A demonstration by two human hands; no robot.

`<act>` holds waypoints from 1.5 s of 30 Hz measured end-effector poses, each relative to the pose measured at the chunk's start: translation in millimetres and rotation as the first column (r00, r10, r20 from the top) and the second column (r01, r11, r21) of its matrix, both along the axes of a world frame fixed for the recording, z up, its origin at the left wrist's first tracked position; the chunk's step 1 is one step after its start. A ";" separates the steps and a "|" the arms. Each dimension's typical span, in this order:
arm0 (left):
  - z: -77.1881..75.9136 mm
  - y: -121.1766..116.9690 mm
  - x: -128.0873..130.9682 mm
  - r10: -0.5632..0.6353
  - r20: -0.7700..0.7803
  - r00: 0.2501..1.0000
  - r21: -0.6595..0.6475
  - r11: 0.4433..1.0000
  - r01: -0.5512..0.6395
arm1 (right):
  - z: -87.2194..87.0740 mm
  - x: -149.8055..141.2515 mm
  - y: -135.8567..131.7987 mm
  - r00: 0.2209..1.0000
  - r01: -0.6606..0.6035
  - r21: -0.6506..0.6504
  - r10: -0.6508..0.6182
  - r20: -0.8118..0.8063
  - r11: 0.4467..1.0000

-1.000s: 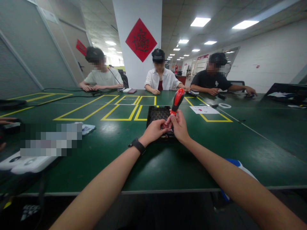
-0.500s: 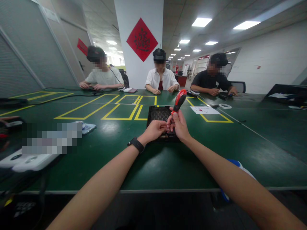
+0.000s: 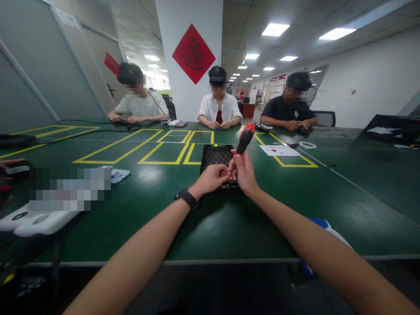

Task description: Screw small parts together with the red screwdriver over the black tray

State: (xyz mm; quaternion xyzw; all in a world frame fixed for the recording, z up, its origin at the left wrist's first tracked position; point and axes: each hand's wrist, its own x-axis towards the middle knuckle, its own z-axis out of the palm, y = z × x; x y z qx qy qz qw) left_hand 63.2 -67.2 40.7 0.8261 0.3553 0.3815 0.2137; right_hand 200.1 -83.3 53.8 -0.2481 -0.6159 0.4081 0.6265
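My right hand (image 3: pixel 244 171) is closed on a screwdriver (image 3: pixel 245 139) with a red and black handle, which points up and slightly right. My left hand (image 3: pixel 213 176) meets it, thumb and fingers pinched together near the shaft. What the left fingertips hold, if anything, is too small to make out. Beneath both hands lies an open black case (image 3: pixel 210 153) with a textured, bumpy inside. Its near part is partly covered by my fingers, and the screwdriver's tip is hidden.
The green table (image 3: pixel 147 227) carries yellow tape outlines. A white device (image 3: pixel 49 218) and a clear packet (image 3: pixel 120 176) are at left. A white paper (image 3: pixel 279 150) and a tape roll (image 3: pixel 307 145) lie right. Beside my right forearm is a blue-and-white object (image 3: pixel 323 225). Three people sit opposite.
The screwdriver handle has turned slightly in my right hand and tilted a little. Both hands stay over the black case. Opposite, the middle person's hands have come together.
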 end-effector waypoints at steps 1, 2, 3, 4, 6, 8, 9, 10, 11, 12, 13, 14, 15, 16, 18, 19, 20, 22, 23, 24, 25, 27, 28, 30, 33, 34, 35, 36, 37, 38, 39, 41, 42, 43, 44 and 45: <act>1.5 -1.2 -0.3 -0.012 -0.019 1.000 0.017 1.000 0.012 | -0.4 0.6 0.5 1.000 -0.005 -0.001 0.005 0.002 1.000; 2.8 -2.3 -0.5 -0.023 -0.037 0.999 0.028 0.999 0.024 | -0.8 1.2 1.1 1.000 -0.011 -0.003 0.011 0.006 1.000; 3.9 -3.2 -0.8 -0.031 -0.052 0.998 0.031 0.999 0.033 | -1.1 1.8 1.6 1.000 -0.018 -0.008 0.018 0.008 1.000; 4.8 -3.9 -1.0 -0.034 -0.063 0.997 0.027 0.999 0.036 | -1.3 2.2 2.0 1.000 -0.026 -0.015 0.026 0.010 1.000; 6.1 -4.7 -1.0 -0.039 -0.075 0.996 0.009 0.999 0.039 | -1.5 2.6 2.7 0.999 -0.038 -0.027 0.038 0.012 0.999; 6.7 -5.1 -0.6 -0.051 -0.060 0.997 0.001 0.999 0.051 | -1.4 2.3 2.9 0.999 -0.029 -0.025 0.029 0.014 0.999; 6.8 -5.1 -0.3 -0.062 -0.043 0.997 -0.002 0.998 0.062 | -1.4 2.0 2.9 1.000 -0.014 -0.016 0.014 0.013 1.000; 6.6 -4.8 0.1 -0.070 -0.021 0.997 -0.006 0.998 0.069 | -1.5 1.7 2.8 1.000 0.007 -0.004 -0.007 0.008 1.000; 6.1 -4.4 0.6 -0.069 0.002 0.998 -0.015 0.997 0.069 | -1.7 1.3 2.8 1.000 0.028 0.007 -0.028 0.000 1.000; 5.3 -3.7 0.9 -0.059 0.023 0.998 -0.031 0.998 0.059 | -2.1 0.9 2.9 0.999 0.046 0.016 -0.046 -0.008 0.999; 4.2 -2.8 1.2 -0.042 0.038 0.998 -0.054 0.998 0.044 | -2.5 0.6 3.1 0.998 0.061 0.022 -0.061 -0.015 0.998; 3.0 -1.7 1.4 -0.020 0.049 0.999 -0.079 0.997 0.024 | -2.8 0.4 3.2 0.997 0.069 0.025 -0.069 -0.017 0.997; 1.7 -0.7 1.4 0.000 0.054 0.999 -0.105 0.994 0.006 | -3.1 0.2 3.4 0.997 0.072 0.025 -0.072 -0.018 0.997; 0.6 0.3 1.3 0.011 0.054 0.998 -0.129 0.992 -0.004 | -3.3 0.0 3.5 0.998 0.068 0.022 -0.068 -0.015 0.997; -0.9 1.4 0.7 0.013 0.053 0.999 -0.151 0.989 -0.005 | -3.1 -0.2 3.4 0.999 0.053 0.014 -0.053 -0.010 0.998; -1.0 1.5 0.3 0.004 0.052 0.999 -0.148 0.989 0.004 | -2.8 -0.3 3.2 0.999 0.044 0.008 -0.044 -0.006 0.999; -0.7 1.2 -0.1 -0.011 0.049 0.999 -0.139 0.990 0.018 | -2.5 -0.2 2.9 0.999 0.036 0.002 -0.036 -0.004 0.999; 0.5 0.0 -1.0 -0.046 0.038 0.998 -0.117 0.992 0.050 | -1.9 0.1 2.5 1.000 0.026 -0.006 -0.026 -0.002 1.000; 1.3 -0.7 -1.4 -0.064 0.029 0.998 -0.111 0.992 0.067 | -1.7 0.3 2.5 1.000 0.021 -0.007 -0.021 -0.003 1.000; 2.1 -1.4 -1.8 -0.080 0.020 0.997 -0.108 0.991 0.082 | -1.6 0.6 2.7 1.000 0.016 -0.006 -0.016 -0.004 1.000; 2.8 -2.0 -1.9 -0.092 0.012 0.996 -0.107 0.990 0.093 | -1.6 0.9 3.0 1.000 0.014 -0.004 -0.014 -0.005 1.000; 4.0 -3.1 -1.7 -0.106 0.007 0.994 -0.106 0.989 0.106 | -1.7 1.3 3.8 1.000 0.018 -0.004 -0.018 0.000 1.000; 4.4 -3.5 -1.3 -0.110 0.011 0.994 -0.105 0.988 0.110 | -1.8 1.4 4.2 1.000 0.025 -0.005 -0.025 0.003 1.000; 4.8 -4.1 0.2 -0.103 0.032 0.994 -0.103 0.989 0.106 | -2.0 1.2 4.4 0.999 0.047 -0.003 -0.047 0.009 0.999; 4.4 -4.0 2.1 -0.068 0.058 0.996 -0.095 0.993 0.073 | -2.3 0.3 3.8 0.997 0.072 0.020 -0.072 0.001 0.997; 3.8 -3.7 2.2 -0.050 0.053 0.997 -0.089 0.995 0.055 | -2.4 0.0 3.6 0.997 0.075 0.026 -0.075 -0.003 0.997; 3.1 -3.3 2.1 -0.031 0.041 0.999 -0.079 0.996 0.034 | -2.5 -0.2 3.4 0.997 0.073 0.027 -0.072 -0.004 0.997; 2.3 -2.8 1.8 -0.012 0.022 1.000 -0.064 0.998 0.014 | -2.5 -0.2 3.2 0.998 0.067 0.026 -0.066 -0.004 0.997; 1.6 -2.5 1.3 0.002 0.000 1.000 -0.046 0.999 -0.002 | -2.5 -0.1 3.0 0.998 0.059 0.022 -0.059 -0.003 0.998; 0.9 -2.4 0.8 0.011 -0.019 1.000 -0.027 1.000 -0.011 | -2.3 0.1 2.7 0.999 0.053 0.018 -0.053 -0.003 0.998; 0.6 -2.7 0.6 0.012 -0.032 0.999 -0.010 1.000 -0.012 | -1.8 0.4 2.2 0.999 0.049 0.016 -0.049 -0.005 0.999; 1.5 -4.2 0.9 -0.005 -0.038 0.999 0.008 1.000 0.005 | -0.2 1.0 0.6 0.999 0.051 0.017 -0.051 -0.014 0.999; 2.9 -5.3 1.4 -0.015 -0.025 1.000 0.007 1.000 0.015 | 1.1 1.1 -0.6 0.998 0.058 0.024 -0.057 -0.018 0.998; 5.1 -6.3 2.0 -0.026 -0.002 1.000 -0.001 1.000 0.026 | 2.6 1.2 -1.9 0.997 0.077 0.038 -0.076 -0.021 0.996; 8.0 -7.0 2.1 -0.037 0.028 0.999 -0.013 0.999 0.038 | 4.2 1.2 -3.1 0.993 0.113 0.062 -0.111 -0.026 0.992; 11.5 -7.0 1.5 -0.047 0.068 0.997 -0.026 0.998 0.049 | 5.8 1.4 -4.1 0.986 0.166 0.096 -0.164 -0.035 0.981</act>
